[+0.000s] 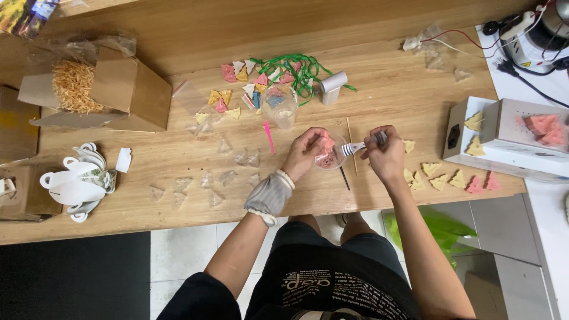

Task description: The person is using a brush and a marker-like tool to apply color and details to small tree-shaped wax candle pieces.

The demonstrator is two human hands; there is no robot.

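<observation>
pink, triangular soft pieces sit in a small clear plastic cup [329, 155], which the left hand [303, 155] grasps from the side, fingers curled around its wall, just above the near part of the light wooden bench [178, 172]. the right hand [385, 155] is clenched on the handle of a small silver fork [355, 146], tines at the cup's mouth. judgement: to do this well, keep the cup steady and tilted slightly toward the fork, press lightly so the pieces do not break, work over the bench in case one drops.

packages: open brown cardboard box with pale straw-like filling [83, 89] at far left, clear film over its top. stacked white cup-shaped holders [77, 184] below it, a small white tag beside them. flat clear triangular wrappers [225, 175] lie scattered mid-bench. loose pink, yellow and blue triangles [249, 89] beside green ribbon [302, 71]. white box-shaped machine [510, 136] at right carries a black panel on its side, pink and yellow triangles on top. yellow warning label, triangular, on the far-right appliance [533, 35].
</observation>
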